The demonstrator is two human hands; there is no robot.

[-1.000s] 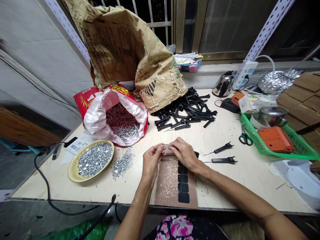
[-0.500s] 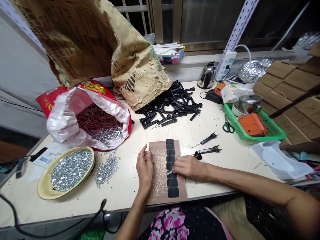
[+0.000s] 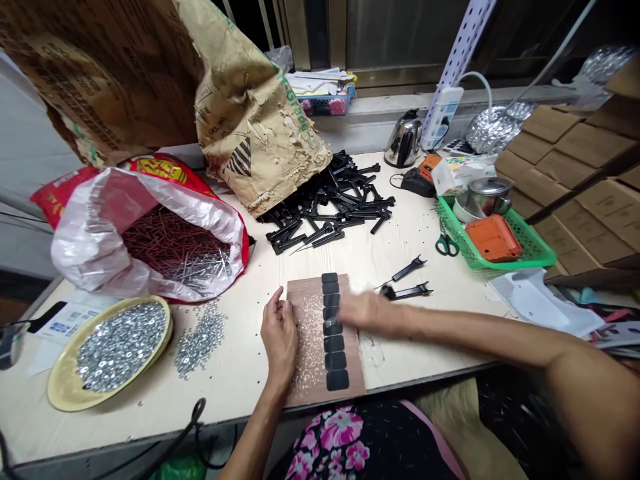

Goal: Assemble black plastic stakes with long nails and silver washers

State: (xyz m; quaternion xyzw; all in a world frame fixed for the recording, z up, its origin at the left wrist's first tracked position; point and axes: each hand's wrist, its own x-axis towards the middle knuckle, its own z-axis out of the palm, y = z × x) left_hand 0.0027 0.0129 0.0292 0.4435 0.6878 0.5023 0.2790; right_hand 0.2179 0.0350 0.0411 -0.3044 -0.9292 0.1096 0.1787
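Note:
A brown board [image 3: 307,390], speckled with pale worn patches, lies flat at the table's front edge. Along its right side runs a column of several black rounded squares [image 3: 335,361]. My left hand [image 3: 279,340] rests against the board's left edge, fingers loosely apart and holding nothing. Over the upper half of the column is my right hand [image 3: 370,312], smeared by motion, so its fingertips and anything in them cannot be made out. Just beyond it lie two black forked plastic handles [image 3: 409,269], the farther one with a thin metal rod.
At left are a yellow bowl of metal washers [image 3: 60,383], spilled washers [image 3: 200,340] and a red-and-white sack of rods [image 3: 90,233]. A paper sack [image 3: 265,147] spills black handles [image 3: 345,207]. Scissors [image 3: 447,245], a green basket [image 3: 543,255] and cardboard boxes [image 3: 575,167] stand right.
My right hand has moved away from me along the black squares and is now blurred. My left hand stays by the board. The whole view has shifted slightly.

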